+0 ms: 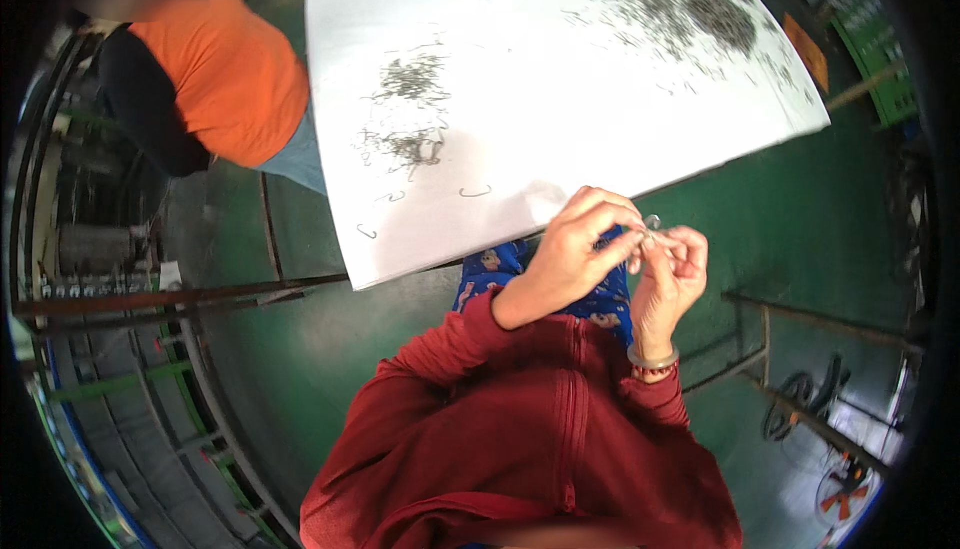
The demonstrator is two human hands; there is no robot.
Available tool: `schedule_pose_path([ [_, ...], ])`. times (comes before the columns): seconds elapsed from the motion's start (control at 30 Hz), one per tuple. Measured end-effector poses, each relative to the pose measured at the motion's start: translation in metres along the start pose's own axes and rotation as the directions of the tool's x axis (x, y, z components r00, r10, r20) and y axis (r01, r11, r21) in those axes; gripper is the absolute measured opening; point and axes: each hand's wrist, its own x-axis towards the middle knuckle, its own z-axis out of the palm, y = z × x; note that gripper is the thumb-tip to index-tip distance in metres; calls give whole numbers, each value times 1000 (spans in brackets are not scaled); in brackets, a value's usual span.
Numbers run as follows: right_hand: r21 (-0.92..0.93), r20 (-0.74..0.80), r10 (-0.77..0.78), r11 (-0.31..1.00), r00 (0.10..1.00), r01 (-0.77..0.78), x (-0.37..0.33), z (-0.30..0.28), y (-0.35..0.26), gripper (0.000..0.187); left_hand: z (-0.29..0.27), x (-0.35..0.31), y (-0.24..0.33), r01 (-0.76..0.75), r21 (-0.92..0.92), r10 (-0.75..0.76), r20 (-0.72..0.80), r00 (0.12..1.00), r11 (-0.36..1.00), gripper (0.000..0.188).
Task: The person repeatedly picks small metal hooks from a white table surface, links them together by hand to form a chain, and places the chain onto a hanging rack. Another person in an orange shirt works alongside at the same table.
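Note:
Just past the near edge of a white tabletop (600,99), my two hands meet in the air. My left hand (575,249) is closed, thumb and fingertips pinched together. Facing it, my right hand (668,284) is also closed in a pinch, with bangles at its wrist. A small shiny round piece (653,221) shows at the fingertips where both hands meet; its exact kind is too small to make out. On the table left of my hands lie a loose dark wire hook (475,191) and another hook (367,233).
Small dark wire pieces (412,79) lie heaped on the table's left side. A larger scatter and a dense round heap (722,21) spread at the far right. A person in an orange vest (235,79) is beside the table's left edge. A metal frame (180,299) stands left.

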Motion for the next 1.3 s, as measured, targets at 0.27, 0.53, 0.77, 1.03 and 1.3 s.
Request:
schedule_pose_path([
  [0.27,-189,124,-59,979,991,81,1,-8,13,26,7,-3,-11,94,-202,-104,-42,994,975,13],
  [0.53,-414,158,29,910,987,39,69,-11,1,22,-15,-3,-17,-80,-158,73,-46,996,984,12],
  [0.77,-612,709,164,627,686,483,235,102,143,26,-24,-2,-20,-106,-113,108,12,994,988,15],
  [1.03,-521,854,159,253,496,816,277,141,243,14,-30,-11,-21,26,-79,-23,43,999,997,15],
  [1.3,-669,657,397,699,641,253,215,100,120,5,-20,-24,-34,50,-120,-51,-10,999,992,10],
])
